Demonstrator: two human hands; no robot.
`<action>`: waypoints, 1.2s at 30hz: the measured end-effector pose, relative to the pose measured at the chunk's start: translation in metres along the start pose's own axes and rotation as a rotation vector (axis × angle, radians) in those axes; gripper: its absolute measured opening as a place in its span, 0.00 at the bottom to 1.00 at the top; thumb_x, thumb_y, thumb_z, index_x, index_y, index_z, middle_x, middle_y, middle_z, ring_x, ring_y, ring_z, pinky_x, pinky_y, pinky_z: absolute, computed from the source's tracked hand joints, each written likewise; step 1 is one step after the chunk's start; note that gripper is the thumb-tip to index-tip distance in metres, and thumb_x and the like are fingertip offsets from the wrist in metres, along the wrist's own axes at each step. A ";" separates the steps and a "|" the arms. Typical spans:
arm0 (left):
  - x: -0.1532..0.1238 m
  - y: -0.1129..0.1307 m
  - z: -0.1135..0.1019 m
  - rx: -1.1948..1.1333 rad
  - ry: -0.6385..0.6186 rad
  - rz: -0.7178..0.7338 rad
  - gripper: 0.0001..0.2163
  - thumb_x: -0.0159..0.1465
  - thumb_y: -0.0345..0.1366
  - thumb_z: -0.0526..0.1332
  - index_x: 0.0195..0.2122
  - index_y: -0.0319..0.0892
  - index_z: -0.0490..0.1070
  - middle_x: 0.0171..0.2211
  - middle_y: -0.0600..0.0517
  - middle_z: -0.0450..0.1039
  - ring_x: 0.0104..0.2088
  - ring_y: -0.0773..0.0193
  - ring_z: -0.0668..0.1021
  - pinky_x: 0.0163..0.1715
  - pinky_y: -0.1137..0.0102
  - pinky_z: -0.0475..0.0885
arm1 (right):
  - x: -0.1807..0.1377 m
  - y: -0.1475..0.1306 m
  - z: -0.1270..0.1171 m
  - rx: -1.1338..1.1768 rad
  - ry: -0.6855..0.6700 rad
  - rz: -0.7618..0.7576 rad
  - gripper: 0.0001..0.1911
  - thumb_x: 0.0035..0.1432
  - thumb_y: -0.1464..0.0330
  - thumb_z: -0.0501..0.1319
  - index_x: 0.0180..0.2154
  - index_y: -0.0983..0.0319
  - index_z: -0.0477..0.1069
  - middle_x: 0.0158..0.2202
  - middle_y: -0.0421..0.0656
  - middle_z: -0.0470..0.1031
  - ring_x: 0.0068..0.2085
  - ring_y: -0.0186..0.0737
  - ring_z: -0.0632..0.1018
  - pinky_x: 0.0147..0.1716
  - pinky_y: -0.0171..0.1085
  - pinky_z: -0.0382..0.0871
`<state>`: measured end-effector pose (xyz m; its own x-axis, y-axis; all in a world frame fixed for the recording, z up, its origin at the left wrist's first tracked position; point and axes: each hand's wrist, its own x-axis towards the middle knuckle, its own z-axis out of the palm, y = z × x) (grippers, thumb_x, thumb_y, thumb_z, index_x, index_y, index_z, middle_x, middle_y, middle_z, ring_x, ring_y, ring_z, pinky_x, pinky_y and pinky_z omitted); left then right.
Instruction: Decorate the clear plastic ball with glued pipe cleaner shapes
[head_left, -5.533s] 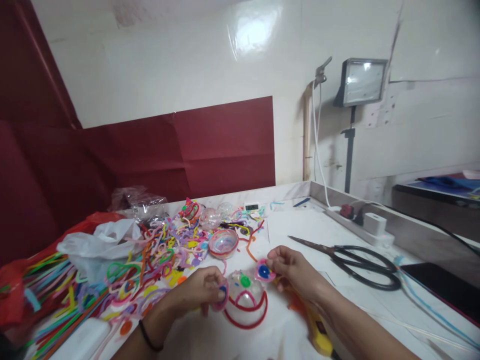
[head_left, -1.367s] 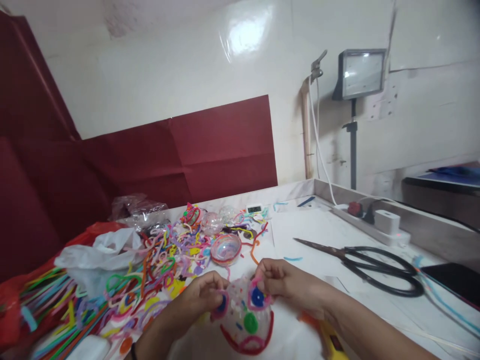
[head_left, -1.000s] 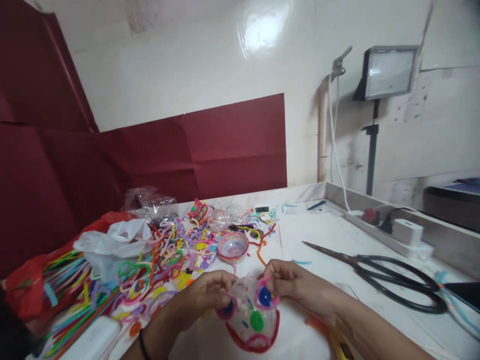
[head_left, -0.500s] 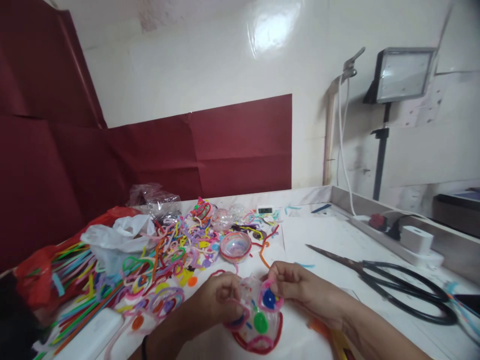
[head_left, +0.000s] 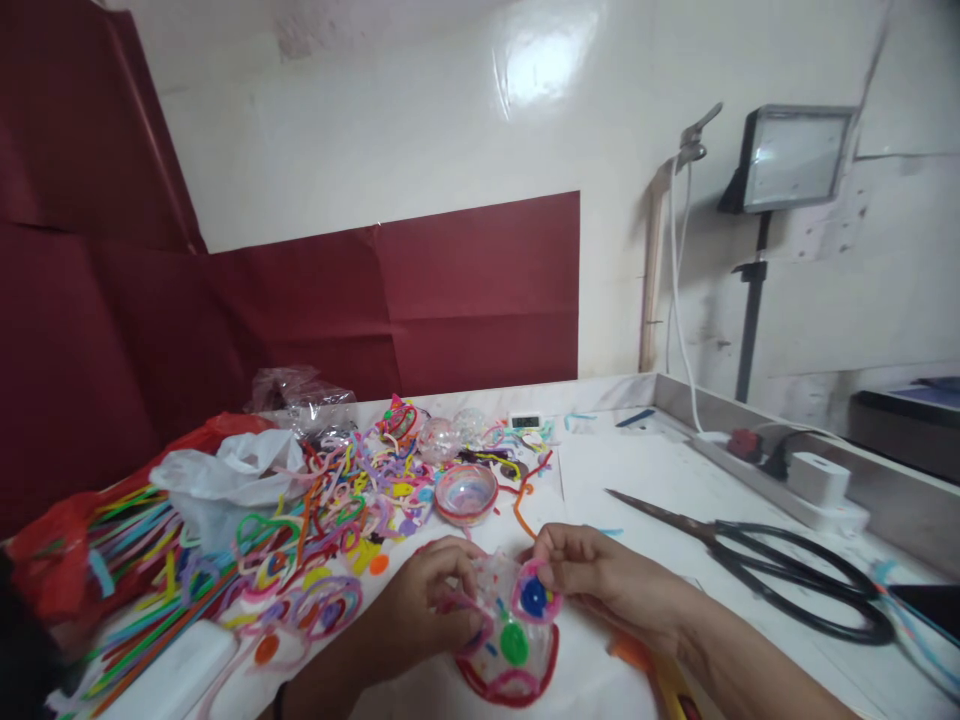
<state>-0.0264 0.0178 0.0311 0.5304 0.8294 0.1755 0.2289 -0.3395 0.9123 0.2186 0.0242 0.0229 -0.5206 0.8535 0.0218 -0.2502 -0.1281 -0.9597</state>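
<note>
A clear plastic piece (head_left: pixel 496 590), rounded and bowl-like, sits low in the middle between my hands. A green disc (head_left: pixel 514 643) is on its front, and a red pipe cleaner (head_left: pixel 553 662) runs along its lower edge. My left hand (head_left: pixel 424 605) is closed at its left side, pinching near a pink ring with dark blue inside, mostly hidden by the fingers. With thumb and forefinger, my right hand (head_left: pixel 600 575) pinches the edge of a pink pipe-cleaner ring with a blue centre (head_left: pixel 535 597), held against the plastic's upper right.
Loose pipe cleaners (head_left: pixel 352 500) heap across the left side by a white plastic bag (head_left: pixel 225 480). Behind my hands stands a decorated clear bowl (head_left: pixel 466 494). Large black-handled scissors (head_left: pixel 795 590) lie right, a power strip (head_left: pixel 817 505) beyond. A yellow-orange tool (head_left: pixel 667 690) lies under my right forearm.
The whole view has shifted slightly. Both hands keep their hold, with the plastic piece and the pink ring almost unmoved between them.
</note>
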 end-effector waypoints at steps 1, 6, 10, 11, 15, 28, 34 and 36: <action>0.000 0.000 0.000 -0.006 0.003 -0.002 0.11 0.53 0.39 0.69 0.29 0.40 0.70 0.49 0.42 0.69 0.49 0.49 0.72 0.44 0.65 0.67 | 0.000 -0.001 0.000 0.007 -0.007 -0.001 0.14 0.43 0.66 0.74 0.27 0.64 0.71 0.25 0.37 0.73 0.28 0.31 0.69 0.32 0.34 0.56; -0.001 0.002 -0.001 -0.015 -0.008 -0.033 0.08 0.53 0.35 0.68 0.30 0.40 0.71 0.51 0.42 0.70 0.54 0.48 0.71 0.50 0.64 0.65 | -0.002 -0.005 -0.002 0.041 -0.049 0.001 0.14 0.42 0.67 0.74 0.27 0.64 0.72 0.27 0.38 0.74 0.29 0.32 0.70 0.33 0.33 0.57; -0.002 0.008 0.000 -0.090 -0.044 -0.079 0.09 0.54 0.37 0.68 0.30 0.41 0.69 0.53 0.43 0.69 0.55 0.49 0.71 0.49 0.65 0.66 | -0.001 -0.002 -0.006 0.059 -0.061 0.001 0.14 0.42 0.68 0.75 0.28 0.64 0.72 0.26 0.37 0.73 0.28 0.30 0.69 0.32 0.32 0.57; -0.002 0.009 0.000 -0.107 -0.048 -0.088 0.10 0.54 0.39 0.69 0.30 0.41 0.69 0.53 0.42 0.69 0.54 0.50 0.71 0.49 0.65 0.66 | -0.001 -0.001 -0.007 0.063 -0.064 0.001 0.14 0.42 0.68 0.75 0.28 0.64 0.73 0.27 0.37 0.73 0.28 0.30 0.69 0.32 0.32 0.57; -0.002 0.011 0.000 -0.103 -0.048 -0.096 0.14 0.54 0.45 0.69 0.30 0.41 0.69 0.53 0.42 0.70 0.52 0.50 0.71 0.50 0.64 0.65 | 0.000 0.000 -0.008 0.080 -0.066 0.013 0.14 0.41 0.67 0.75 0.28 0.64 0.73 0.28 0.39 0.74 0.29 0.32 0.70 0.33 0.33 0.58; 0.000 0.004 0.002 -0.270 -0.112 -0.118 0.20 0.55 0.51 0.70 0.33 0.40 0.68 0.41 0.47 0.71 0.36 0.63 0.73 0.34 0.71 0.67 | -0.003 -0.008 -0.001 0.024 -0.035 0.024 0.14 0.37 0.68 0.74 0.25 0.64 0.72 0.25 0.38 0.74 0.28 0.32 0.70 0.32 0.33 0.59; -0.003 0.005 0.002 -0.225 -0.105 -0.084 0.17 0.58 0.49 0.68 0.34 0.41 0.69 0.36 0.50 0.71 0.37 0.63 0.72 0.40 0.69 0.66 | -0.003 -0.006 0.001 -0.041 -0.001 -0.003 0.13 0.38 0.67 0.73 0.25 0.63 0.71 0.27 0.38 0.74 0.29 0.33 0.70 0.33 0.34 0.59; -0.003 0.007 0.002 -0.226 -0.104 -0.086 0.17 0.58 0.50 0.68 0.35 0.42 0.68 0.36 0.50 0.71 0.38 0.62 0.72 0.41 0.69 0.66 | -0.002 -0.005 0.001 -0.066 0.007 -0.016 0.13 0.40 0.67 0.72 0.26 0.63 0.71 0.26 0.38 0.73 0.29 0.33 0.70 0.33 0.34 0.59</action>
<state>-0.0249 0.0121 0.0359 0.6007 0.7969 0.0650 0.0949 -0.1517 0.9839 0.2198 0.0225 0.0281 -0.5113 0.8587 0.0355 -0.2036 -0.0809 -0.9757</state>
